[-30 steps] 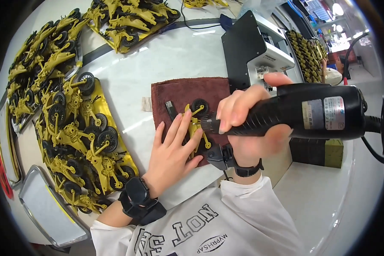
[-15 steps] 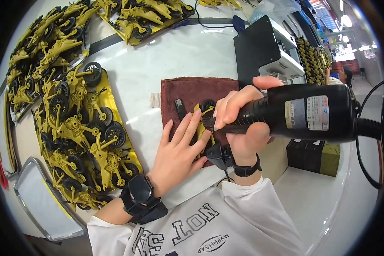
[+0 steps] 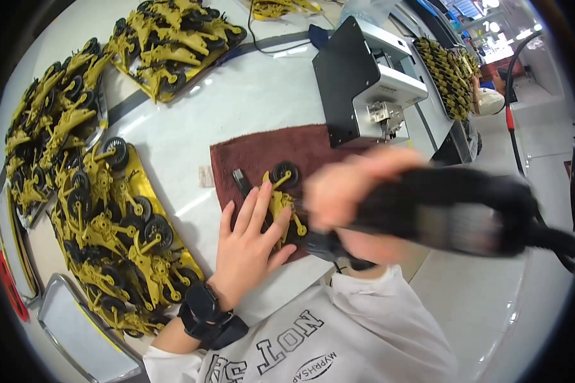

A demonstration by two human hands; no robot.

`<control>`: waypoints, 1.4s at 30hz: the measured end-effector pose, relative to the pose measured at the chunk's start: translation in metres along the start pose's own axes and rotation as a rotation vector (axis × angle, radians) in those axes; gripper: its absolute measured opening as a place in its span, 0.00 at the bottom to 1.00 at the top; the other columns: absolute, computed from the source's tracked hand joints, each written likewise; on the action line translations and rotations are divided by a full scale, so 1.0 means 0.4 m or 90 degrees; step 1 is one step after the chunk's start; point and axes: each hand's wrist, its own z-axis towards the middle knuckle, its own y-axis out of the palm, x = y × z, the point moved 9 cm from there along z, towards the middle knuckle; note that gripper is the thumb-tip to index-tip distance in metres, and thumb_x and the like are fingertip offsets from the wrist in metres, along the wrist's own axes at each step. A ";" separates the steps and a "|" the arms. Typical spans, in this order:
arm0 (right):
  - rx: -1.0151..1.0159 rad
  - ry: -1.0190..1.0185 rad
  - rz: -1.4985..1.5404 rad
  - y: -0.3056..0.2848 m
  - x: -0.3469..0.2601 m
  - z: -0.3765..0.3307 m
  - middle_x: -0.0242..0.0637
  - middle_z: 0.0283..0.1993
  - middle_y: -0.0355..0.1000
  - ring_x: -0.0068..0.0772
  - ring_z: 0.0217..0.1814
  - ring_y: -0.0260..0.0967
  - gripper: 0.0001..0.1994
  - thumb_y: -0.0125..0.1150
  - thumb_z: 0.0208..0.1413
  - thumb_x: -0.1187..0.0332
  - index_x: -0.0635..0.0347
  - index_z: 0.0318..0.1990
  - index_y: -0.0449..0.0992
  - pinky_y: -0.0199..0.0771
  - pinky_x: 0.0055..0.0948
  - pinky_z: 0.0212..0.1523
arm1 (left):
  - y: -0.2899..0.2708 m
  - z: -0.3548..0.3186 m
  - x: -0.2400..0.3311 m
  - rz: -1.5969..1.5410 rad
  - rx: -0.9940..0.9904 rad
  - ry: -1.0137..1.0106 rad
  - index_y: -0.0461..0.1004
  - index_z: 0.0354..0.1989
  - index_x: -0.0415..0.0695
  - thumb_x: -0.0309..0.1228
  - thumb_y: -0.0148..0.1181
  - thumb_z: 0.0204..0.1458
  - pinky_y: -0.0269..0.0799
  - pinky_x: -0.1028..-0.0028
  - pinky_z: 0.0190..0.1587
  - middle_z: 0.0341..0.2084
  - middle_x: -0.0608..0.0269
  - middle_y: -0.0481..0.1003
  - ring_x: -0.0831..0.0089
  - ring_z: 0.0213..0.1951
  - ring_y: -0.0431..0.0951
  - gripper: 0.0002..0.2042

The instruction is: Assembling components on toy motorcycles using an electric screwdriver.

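Note:
My left hand (image 3: 249,239) lies flat with its fingers spread over a yellow toy motorcycle (image 3: 280,205) on a dark red towel (image 3: 236,150). Its black wheel (image 3: 285,174) and yellow arms show past my fingertips. Beside the fingers, a slim black bar (image 3: 241,183) rests partly hidden under the hand. To the right, my right hand (image 3: 348,191) is wrapped round a thick black corded electric screwdriver (image 3: 450,217). Both are smeared by motion. The screwdriver is off the motorcycle, and its tip cannot be made out.
Trays heaped with yellow and black toy motorcycles (image 3: 121,236) line the left side, with another pile (image 3: 172,45) at the back. A black and silver machine (image 3: 370,83) stands beyond the towel. A wire-framed tray (image 3: 83,319) sits front left. Another person (image 3: 490,99) is far right.
My right hand has drawn the screwdriver back from the motorcycle, baring more of it. The left hand stays flat on the toy. The whole view has shifted, so the bench appears further left.

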 end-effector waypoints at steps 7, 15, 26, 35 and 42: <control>0.379 -0.169 -0.184 -0.359 -0.227 0.163 0.32 0.19 0.63 0.25 0.13 0.57 0.25 0.56 0.56 0.47 0.61 0.48 0.65 0.65 0.28 0.18 | -0.003 0.013 0.024 0.012 -0.017 0.002 0.69 0.55 0.54 0.45 0.63 0.44 0.45 0.54 0.63 0.66 0.49 0.52 0.59 0.65 0.55 0.27; 0.318 -0.011 -0.338 -0.340 -0.110 0.169 0.33 0.18 0.62 0.26 0.16 0.59 0.17 0.51 0.61 0.55 0.62 0.45 0.66 0.63 0.27 0.22 | -0.010 0.003 0.020 0.012 -0.007 0.000 0.68 0.56 0.53 0.44 0.63 0.43 0.45 0.53 0.63 0.66 0.48 0.51 0.57 0.65 0.54 0.28; -0.046 0.070 -0.080 -0.003 0.039 0.051 0.36 0.25 0.66 0.33 0.20 0.65 0.36 0.51 0.55 0.39 0.60 0.58 0.53 0.65 0.33 0.27 | -0.004 -0.001 0.007 -0.006 0.008 0.007 0.66 0.59 0.53 0.43 0.64 0.42 0.44 0.53 0.63 0.66 0.48 0.51 0.56 0.64 0.55 0.32; 0.021 0.051 -0.129 -0.014 0.097 0.090 0.32 0.22 0.64 0.27 0.17 0.62 0.32 0.45 0.58 0.39 0.60 0.54 0.56 0.65 0.29 0.24 | -0.018 -0.001 0.006 -0.028 0.005 -0.002 0.65 0.59 0.56 0.42 0.65 0.42 0.50 0.53 0.61 0.66 0.52 0.52 0.61 0.65 0.56 0.32; 0.041 0.046 -0.016 -0.032 0.140 0.086 0.38 0.23 0.68 0.26 0.19 0.65 0.29 0.61 0.51 0.61 0.73 0.52 0.56 0.69 0.24 0.21 | -0.008 0.004 0.003 -0.025 -0.005 -0.003 0.67 0.59 0.55 0.44 0.64 0.42 0.48 0.51 0.62 0.66 0.49 0.52 0.57 0.64 0.57 0.31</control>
